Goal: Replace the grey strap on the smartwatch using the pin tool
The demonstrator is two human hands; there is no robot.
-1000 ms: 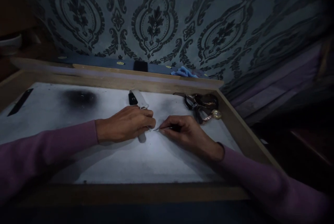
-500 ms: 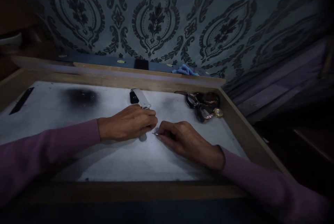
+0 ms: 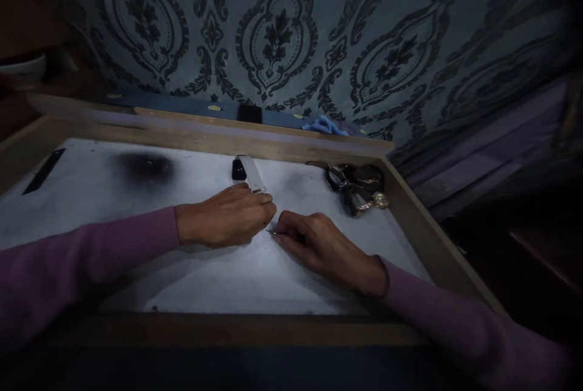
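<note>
Pale-strapped watch [image 3: 253, 176] and slim metal tool [image 3: 272, 232].
Watch: black, round-cornered case at far end; strap runs down to the left hand's [image 3: 237, 215] curled fingers, remainder hidden. Tool: narrow tip exposed at the right hand's [image 3: 319, 245] fingertips, pointing left; shaft mostly concealed.

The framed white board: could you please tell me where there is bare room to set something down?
Free: between the left hand and the near frame edge; also between the dark smudge and the small black piece. Crowded: the far right corner, where watches lie heaped, and mid-board, where the right hand is close to the left.
</note>
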